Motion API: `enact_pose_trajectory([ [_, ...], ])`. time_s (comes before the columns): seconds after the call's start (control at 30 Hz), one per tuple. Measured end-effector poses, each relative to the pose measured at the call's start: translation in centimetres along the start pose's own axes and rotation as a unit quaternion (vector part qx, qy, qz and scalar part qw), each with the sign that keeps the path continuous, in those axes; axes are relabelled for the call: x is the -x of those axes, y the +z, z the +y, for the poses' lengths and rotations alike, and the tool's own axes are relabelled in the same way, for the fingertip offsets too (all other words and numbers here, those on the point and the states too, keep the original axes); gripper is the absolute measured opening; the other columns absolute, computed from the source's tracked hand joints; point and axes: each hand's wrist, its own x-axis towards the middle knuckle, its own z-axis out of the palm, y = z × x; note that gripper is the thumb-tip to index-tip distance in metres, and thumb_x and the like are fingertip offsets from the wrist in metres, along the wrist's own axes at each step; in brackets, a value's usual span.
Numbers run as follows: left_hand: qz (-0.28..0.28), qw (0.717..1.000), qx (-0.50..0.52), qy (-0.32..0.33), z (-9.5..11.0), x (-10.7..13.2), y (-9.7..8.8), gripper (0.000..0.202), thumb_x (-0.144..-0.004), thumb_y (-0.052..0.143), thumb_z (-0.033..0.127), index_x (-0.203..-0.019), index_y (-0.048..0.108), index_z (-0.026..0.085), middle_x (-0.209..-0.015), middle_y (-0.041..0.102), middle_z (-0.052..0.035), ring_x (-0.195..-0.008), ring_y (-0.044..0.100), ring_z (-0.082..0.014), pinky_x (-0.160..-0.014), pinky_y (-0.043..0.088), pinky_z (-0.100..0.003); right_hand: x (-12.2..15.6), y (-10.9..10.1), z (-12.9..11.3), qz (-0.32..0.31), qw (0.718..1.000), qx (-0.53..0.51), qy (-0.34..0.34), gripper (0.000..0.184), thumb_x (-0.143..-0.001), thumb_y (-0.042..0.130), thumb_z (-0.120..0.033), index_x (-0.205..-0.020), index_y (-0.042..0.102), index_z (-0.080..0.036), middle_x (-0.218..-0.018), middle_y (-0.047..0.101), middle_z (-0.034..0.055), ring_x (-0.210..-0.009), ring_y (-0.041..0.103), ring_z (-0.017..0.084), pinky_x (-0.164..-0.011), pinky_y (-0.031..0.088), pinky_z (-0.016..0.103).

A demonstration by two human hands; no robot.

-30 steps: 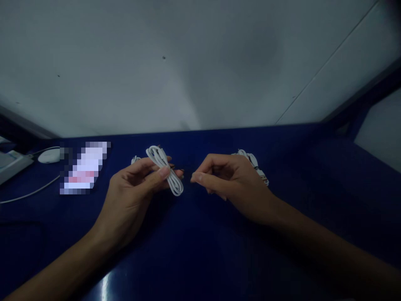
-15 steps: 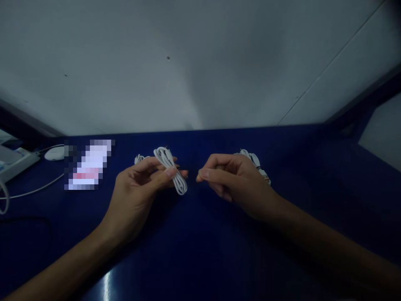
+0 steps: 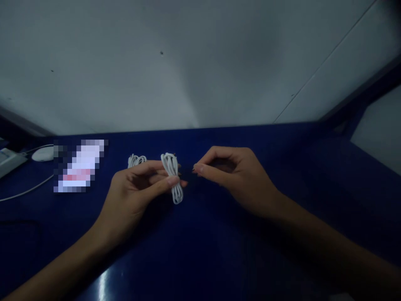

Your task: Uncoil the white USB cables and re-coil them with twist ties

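My left hand [image 3: 138, 192] pinches a coiled white cable [image 3: 171, 173] between thumb and fingers, above the blue table. The coil is a narrow bundle of several loops and stands nearly upright in the grip. Just to its right is my right hand [image 3: 225, 169], apart from the coil, with thumb and forefinger pressed together. A tiny dark tip shows at those fingertips; it is too small to name. Behind my left hand lies a second coiled white cable [image 3: 137, 160], partly covered by the fingers.
A lit phone-like screen [image 3: 78, 167], blurred out, lies on the blue table [image 3: 175, 259] at the left. Beyond it are a white mouse-like object [image 3: 44, 154], a white box [image 3: 11, 161] and a loose white cord [image 3: 29, 193]. A grey wall [image 3: 188, 71] closes the back.
The held coil has turned more upright in my left hand. My right hand's fingertips have risen slightly, and the white bundle seen behind that hand is now hidden. The view has shifted a little.
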Motion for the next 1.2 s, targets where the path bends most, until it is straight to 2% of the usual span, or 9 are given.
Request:
enact_pose_trajectory([
  [0.1, -0.004, 1.0, -0.028, 0.009, 0.2, 0.1, -0.1, 0.021, -0.091, 0.092, 0.032, -0.111, 0.088, 0.026, -0.098, 0.089, -0.0073, -0.093, 0.086, -0.026, -0.091, 0.068, -0.032, -0.6, -0.6, 0.2, -0.037, 0.996, -0.068, 0.033, 0.017, -0.095, 0.084, -0.037, -0.087, 0.083, -0.023, -0.084, 0.077, 0.0012, -0.071, 0.062, 0.015, -0.062, 0.044, 0.028],
  [0.2, -0.007, 1.0, -0.013, 0.011, 0.4, 0.1, 0.0, 0.02, -0.091, 0.092, 0.033, -0.109, 0.088, 0.026, -0.095, 0.089, -0.0071, -0.091, 0.087, -0.0265, -0.089, 0.069, -0.033, -0.8, -0.9, 0.4, -0.074, 0.986, -0.128, 0.082, 0.014, -0.094, 0.085, -0.034, -0.086, 0.083, -0.022, -0.085, 0.076, 0.001, -0.074, 0.062, 0.013, -0.063, 0.043, 0.025],
  [0.3, -0.015, 0.999, 0.024, 0.017, 0.5, 0.0, 0.2, 0.016, -0.091, 0.092, 0.03, -0.106, 0.088, 0.027, -0.091, 0.089, -0.0054, -0.089, 0.086, -0.0226, -0.088, 0.069, -0.029, -0.7, -1.0, 0.5, -0.091, 0.973, -0.166, 0.134, 0.015, -0.094, 0.086, -0.034, -0.085, 0.083, -0.022, -0.085, 0.075, 0.0012, -0.076, 0.061, 0.012, -0.065, 0.043, 0.024],
  [0.43, -0.022, 0.998, 0.063, 0.012, 0.4, -0.1, 0.4, 0.013, -0.094, 0.09, 0.026, -0.106, 0.088, 0.025, -0.09, 0.088, -0.005, -0.087, 0.085, -0.0182, -0.086, 0.068, -0.023, -0.5, -0.9, 0.4, -0.116, 0.962, -0.185, 0.161, 0.017, -0.094, 0.085, -0.036, -0.086, 0.082, -0.021, -0.085, 0.071, 0.001, -0.076, 0.058, 0.013, -0.065, 0.043, 0.024],
  [0.57, -0.023, 0.995, 0.097, -0.004, 0.1, -0.1, 0.3, 0.012, -0.094, 0.09, 0.022, -0.105, 0.088, 0.023, -0.09, 0.088, -0.006, -0.086, 0.086, -0.0201, -0.085, 0.07, -0.026, -0.4, -0.6, 0.4, -0.096, 0.973, -0.165, 0.131, 0.02, -0.095, 0.084, -0.039, -0.086, 0.081, -0.021, -0.079, 0.065, -0.0012, -0.071, 0.053, 0.012, -0.062, 0.039, 0.025],
  [0.67, -0.026, 0.994, 0.109, -0.01, -0.1, -0.1, 0.2, 0.01, -0.095, 0.089, 0.023, -0.105, 0.088, 0.023, -0.089, 0.088, -0.0052, -0.085, 0.086, -0.019, -0.084, 0.07, -0.024, -0.3, -0.4, 0.3, -0.07, 0.985, -0.131, 0.083, 0.018, -0.096, 0.083, -0.037, -0.087, 0.081, -0.022, -0.08, 0.067, -0.0014, -0.069, 0.052, 0.012, -0.061, 0.039, 0.027],
  [0.8, -0.039, 0.992, 0.118, -0.004, 0.0, -0.1, 0.3, 0.009, -0.095, 0.088, 0.022, -0.104, 0.089, 0.024, -0.091, 0.088, -0.003, -0.089, 0.086, -0.0175, -0.083, 0.068, -0.018, -0.2, -0.3, 0.3, -0.053, 0.992, -0.104, 0.046, 0.019, -0.098, 0.082, -0.038, -0.087, 0.079, -0.023, -0.082, 0.07, -0.001, -0.069, 0.054, 0.012, -0.064, 0.044, 0.027],
  [0.97, -0.033, 0.991, 0.127, -0.02, -0.2, -0.1, 0.3, 0.01, -0.095, 0.089, 0.023, -0.105, 0.089, 0.024, -0.094, 0.088, -0.0027, -0.088, 0.087, -0.0184, -0.082, 0.07, -0.018, -0.2, -0.2, 0.1, -0.043, 0.996, -0.078, 0.005, 0.019, -0.099, 0.082, -0.037, -0.087, 0.079, -0.023, -0.08, 0.069, -0.0025, -0.067, 0.056, 0.011, -0.066, 0.048, 0.027],
  [1.2, -0.047, 0.987, 0.147, -0.036, -0.3, -0.1, 0.2, 0.011, -0.095, 0.089, 0.023, -0.106, 0.089, 0.025, -0.098, 0.088, -0.0032, -0.087, 0.087, -0.0185, -0.08, 0.07, -0.018, -0.1, 0.1, 0.1, -0.031, 0.996, -0.078, -0.01, 0.007, -0.099, 0.083, -0.031, -0.099, 0.082, -0.024, -0.09, 0.076, -0.0002, -0.08, 0.07, 0.015, -0.075, 0.058, 0.029],
])
